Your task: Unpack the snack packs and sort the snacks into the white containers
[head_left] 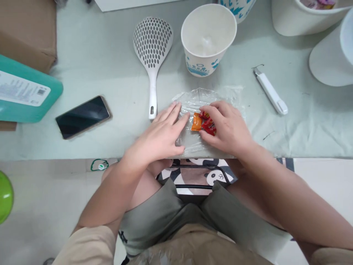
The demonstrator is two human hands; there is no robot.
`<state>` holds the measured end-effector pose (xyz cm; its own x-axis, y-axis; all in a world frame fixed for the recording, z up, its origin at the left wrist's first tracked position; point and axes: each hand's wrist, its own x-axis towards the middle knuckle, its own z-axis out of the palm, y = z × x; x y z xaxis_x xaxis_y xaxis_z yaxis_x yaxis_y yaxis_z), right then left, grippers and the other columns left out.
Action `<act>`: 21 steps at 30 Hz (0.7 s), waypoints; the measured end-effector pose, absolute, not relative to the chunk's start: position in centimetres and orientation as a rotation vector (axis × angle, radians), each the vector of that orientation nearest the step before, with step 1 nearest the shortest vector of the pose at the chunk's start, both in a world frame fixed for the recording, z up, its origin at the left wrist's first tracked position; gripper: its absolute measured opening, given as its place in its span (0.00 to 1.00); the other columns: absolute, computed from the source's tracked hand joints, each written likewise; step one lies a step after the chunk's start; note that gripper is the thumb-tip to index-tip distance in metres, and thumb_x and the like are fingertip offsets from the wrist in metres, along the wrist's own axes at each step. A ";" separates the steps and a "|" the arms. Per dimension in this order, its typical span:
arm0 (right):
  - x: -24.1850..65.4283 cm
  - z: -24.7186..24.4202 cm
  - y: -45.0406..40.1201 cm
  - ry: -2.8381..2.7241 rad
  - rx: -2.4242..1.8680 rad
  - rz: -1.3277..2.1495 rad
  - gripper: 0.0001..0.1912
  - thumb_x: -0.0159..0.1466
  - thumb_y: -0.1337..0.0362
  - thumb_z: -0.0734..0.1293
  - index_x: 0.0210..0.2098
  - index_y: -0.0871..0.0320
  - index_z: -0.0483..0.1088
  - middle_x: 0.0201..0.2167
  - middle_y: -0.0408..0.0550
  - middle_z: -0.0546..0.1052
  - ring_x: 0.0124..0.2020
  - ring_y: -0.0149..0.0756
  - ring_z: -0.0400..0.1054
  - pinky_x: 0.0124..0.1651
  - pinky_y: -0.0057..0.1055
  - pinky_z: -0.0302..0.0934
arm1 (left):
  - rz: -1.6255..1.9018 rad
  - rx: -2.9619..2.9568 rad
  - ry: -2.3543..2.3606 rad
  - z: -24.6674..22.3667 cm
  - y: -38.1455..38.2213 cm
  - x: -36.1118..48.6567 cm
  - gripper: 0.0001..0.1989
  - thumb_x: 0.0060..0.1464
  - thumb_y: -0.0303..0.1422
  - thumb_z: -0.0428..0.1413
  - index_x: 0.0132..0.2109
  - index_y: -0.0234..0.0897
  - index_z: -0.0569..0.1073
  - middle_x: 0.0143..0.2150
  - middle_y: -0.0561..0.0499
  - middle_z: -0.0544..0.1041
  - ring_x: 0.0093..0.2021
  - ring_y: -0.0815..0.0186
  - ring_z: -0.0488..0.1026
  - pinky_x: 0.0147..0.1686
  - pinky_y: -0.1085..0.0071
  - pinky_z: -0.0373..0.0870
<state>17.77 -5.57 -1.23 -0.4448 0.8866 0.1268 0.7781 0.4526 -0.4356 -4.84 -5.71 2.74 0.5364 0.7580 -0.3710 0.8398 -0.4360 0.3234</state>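
Observation:
A clear plastic bag or sheet (200, 96) lies crinkled near the table's front edge. Flat on its left part rests my left hand (162, 134), fingers stretched out and holding nothing. My right hand (228, 127) curls its fingers and thumb around several small wrapped sweets on the plastic. Red-wrapped sweets (209, 126) show between thumb and fingers, partly hidden by the hand. An orange-wrapped sweet (196, 122) sits just left of them, its right edge against the red ones. Whether the sweets are inside the plastic or on top of it, I cannot tell.
Beyond the plastic are a white slotted skimmer (153, 48) and a paper cup (201, 66). A phone (83, 117) and a green bottle (33, 106) lie left. To the right are a white utility knife (271, 92) and white containers (328, 62).

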 end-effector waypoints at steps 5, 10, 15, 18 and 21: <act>17.8 -1.4 -5.5 -2.358 -1.428 0.455 0.22 0.64 0.63 0.64 0.57 0.56 0.72 0.51 0.59 0.74 0.51 0.53 0.69 0.55 0.49 0.62 | -0.239 2.296 1.318 4.3 -5.4 -5.0 0.28 0.57 0.31 0.57 0.64 0.29 0.74 0.81 0.33 0.49 0.81 0.42 0.43 0.77 0.46 0.51; 17.8 -1.2 -5.4 -2.358 -1.432 0.479 0.20 0.64 0.61 0.65 0.55 0.57 0.73 0.50 0.58 0.75 0.51 0.53 0.69 0.55 0.49 0.63 | 0.034 2.253 1.660 4.3 -5.0 -4.7 0.16 0.64 0.36 0.53 0.45 0.30 0.83 0.70 0.36 0.70 0.74 0.44 0.63 0.73 0.48 0.62; 17.9 -1.1 -5.3 -2.358 -1.431 0.503 0.19 0.65 0.61 0.66 0.55 0.56 0.73 0.50 0.58 0.76 0.50 0.53 0.69 0.56 0.50 0.64 | 0.268 2.204 1.591 4.9 -4.4 -2.5 0.16 0.62 0.33 0.57 0.54 0.35 0.80 0.60 0.43 0.78 0.58 0.53 0.77 0.59 0.58 0.74; 18.2 -0.9 -5.2 -2.352 -1.428 0.496 0.20 0.65 0.60 0.66 0.55 0.55 0.73 0.50 0.58 0.76 0.49 0.53 0.69 0.55 0.50 0.64 | 0.108 2.227 1.436 5.2 -4.0 -1.2 0.14 0.60 0.32 0.58 0.52 0.39 0.79 0.48 0.46 0.80 0.48 0.56 0.79 0.47 0.61 0.76; 18.5 -0.4 -5.3 -2.364 -1.488 0.504 0.21 0.64 0.61 0.65 0.56 0.56 0.73 0.50 0.57 0.76 0.47 0.51 0.70 0.47 0.44 0.65 | -0.002 2.237 1.415 4.8 -3.7 -0.3 0.12 0.60 0.32 0.58 0.50 0.39 0.77 0.44 0.46 0.79 0.44 0.55 0.79 0.41 0.62 0.73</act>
